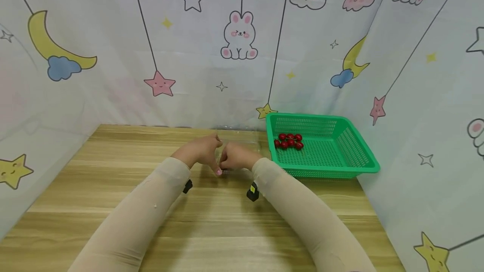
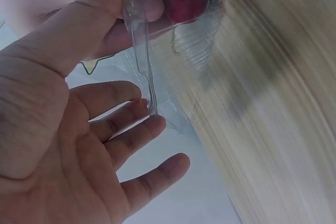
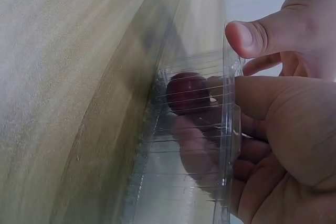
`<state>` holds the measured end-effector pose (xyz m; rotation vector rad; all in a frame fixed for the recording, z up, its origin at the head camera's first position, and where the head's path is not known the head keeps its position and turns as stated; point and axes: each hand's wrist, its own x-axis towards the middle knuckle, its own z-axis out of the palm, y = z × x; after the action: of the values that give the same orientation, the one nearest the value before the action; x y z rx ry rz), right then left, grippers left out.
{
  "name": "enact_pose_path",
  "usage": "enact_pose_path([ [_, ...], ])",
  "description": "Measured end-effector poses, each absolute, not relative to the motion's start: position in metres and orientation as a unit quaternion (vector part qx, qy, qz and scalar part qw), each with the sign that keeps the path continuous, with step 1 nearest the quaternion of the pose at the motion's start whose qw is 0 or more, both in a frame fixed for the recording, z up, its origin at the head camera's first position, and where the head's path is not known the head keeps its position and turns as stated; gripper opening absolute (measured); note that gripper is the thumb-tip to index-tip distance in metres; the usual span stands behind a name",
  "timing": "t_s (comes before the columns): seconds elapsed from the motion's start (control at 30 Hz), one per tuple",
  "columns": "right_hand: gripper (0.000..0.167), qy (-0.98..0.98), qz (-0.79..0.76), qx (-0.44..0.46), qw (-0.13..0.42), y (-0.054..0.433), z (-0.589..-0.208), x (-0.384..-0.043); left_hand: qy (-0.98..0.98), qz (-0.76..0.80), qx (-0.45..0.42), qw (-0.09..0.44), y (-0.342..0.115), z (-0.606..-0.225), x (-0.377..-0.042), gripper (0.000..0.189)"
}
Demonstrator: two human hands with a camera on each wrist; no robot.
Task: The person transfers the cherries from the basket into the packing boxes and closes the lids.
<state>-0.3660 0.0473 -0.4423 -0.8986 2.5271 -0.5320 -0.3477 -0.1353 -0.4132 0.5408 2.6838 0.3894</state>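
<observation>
A clear plastic container (image 1: 242, 134) lies on the table between the two hands, partly hidden by them. My left hand (image 1: 204, 149) is at its left side, the fingers spread and fairly straight; in the left wrist view some fingertips touch the container's rim (image 2: 143, 59). My right hand (image 1: 238, 156) reaches over the near side, its fingers bent down inside. In the right wrist view those fingers pinch a dark red cherry (image 3: 188, 94) low in the container. The same cherry shows through the plastic in the left wrist view.
A green plastic basket (image 1: 363, 154) stands to the right of the container, with several red cherries (image 1: 290, 142) grouped at its left end. The wooden table (image 1: 211, 230) meets a patterned cloth wall (image 1: 189, 53) at the back and sides.
</observation>
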Motion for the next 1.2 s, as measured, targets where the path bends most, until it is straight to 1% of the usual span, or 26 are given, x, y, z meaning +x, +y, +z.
enact_pose_path([
  [0.13, 0.017, 0.901, -0.195, -0.324, 0.211, 0.048, -0.437, -0.364, 0.953, 0.139, 0.193, 0.188, -0.135, -0.413, -0.348, 0.116],
  [0.27, 0.023, 0.901, -0.192, -0.322, 0.219, 0.052, -0.428, -0.364, 0.953, 0.132, 0.195, 0.189, -0.133, -0.412, -0.348, 0.115],
  [0.47, 0.026, 0.909, -0.167, -0.318, 0.211, 0.067, -0.401, -0.365, 0.954, 0.124, 0.194, 0.19, -0.132, -0.41, -0.347, 0.118],
  [0.57, 0.027, 0.919, -0.159, -0.299, 0.204, 0.08, -0.383, -0.366, 0.954, 0.127, 0.197, 0.188, -0.133, -0.41, -0.347, 0.118],
  [0.8, 0.029, 0.939, -0.173, -0.237, 0.177, 0.12, -0.341, -0.373, 0.953, 0.131, 0.207, 0.181, -0.135, -0.412, -0.347, 0.117],
  [0.9, 0.032, 0.943, -0.191, -0.217, 0.164, 0.141, -0.329, -0.381, 0.953, 0.125, 0.21, 0.18, -0.133, -0.411, -0.347, 0.116],
  [1.03, 0.037, 0.945, -0.215, -0.185, 0.161, 0.17, -0.323, -0.397, 0.953, 0.127, 0.205, 0.183, -0.131, -0.41, -0.348, 0.113],
  [1.2, 0.039, 0.952, -0.21, -0.152, 0.161, 0.203, -0.324, -0.416, 0.955, 0.132, 0.192, 0.185, -0.126, -0.408, -0.346, 0.111],
])
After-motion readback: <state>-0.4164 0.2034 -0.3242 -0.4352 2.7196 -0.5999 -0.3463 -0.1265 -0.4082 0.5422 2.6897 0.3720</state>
